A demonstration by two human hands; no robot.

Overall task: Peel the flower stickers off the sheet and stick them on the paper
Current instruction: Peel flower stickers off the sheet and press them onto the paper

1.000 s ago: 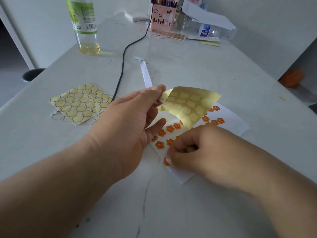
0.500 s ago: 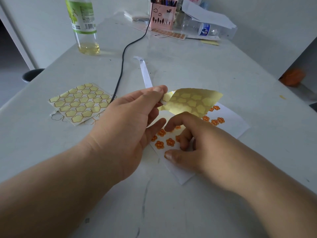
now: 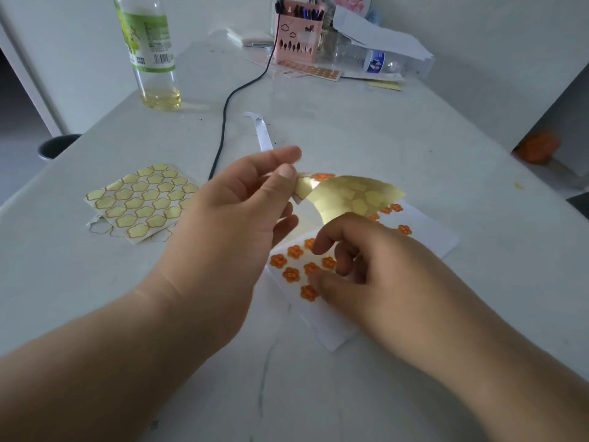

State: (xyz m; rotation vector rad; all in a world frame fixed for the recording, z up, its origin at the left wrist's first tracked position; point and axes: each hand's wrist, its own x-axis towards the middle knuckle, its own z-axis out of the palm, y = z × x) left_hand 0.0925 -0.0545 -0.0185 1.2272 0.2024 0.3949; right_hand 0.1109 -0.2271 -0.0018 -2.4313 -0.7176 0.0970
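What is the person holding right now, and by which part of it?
The left hand pinches the curled gold sticker sheet by its left corner. The right hand holds nothing visible, resting over the white paper.

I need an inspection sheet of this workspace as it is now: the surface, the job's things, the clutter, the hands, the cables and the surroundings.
Surface: pale table, faint scuff marks.
Job's things: white paper carrying orange flower stickers; curled gold sticker sheet lifted above it.
Clutter: emptied sheets at left; oil bottle, pink pen holder, lying water bottle, white strip.
Hands: left hand pinches the sheet's corner; right hand over the paper, fingers curled, holding nothing visible.
Cables: black cable runs across the table.
Surroundings: dark bin at left; orange object on the floor at right.
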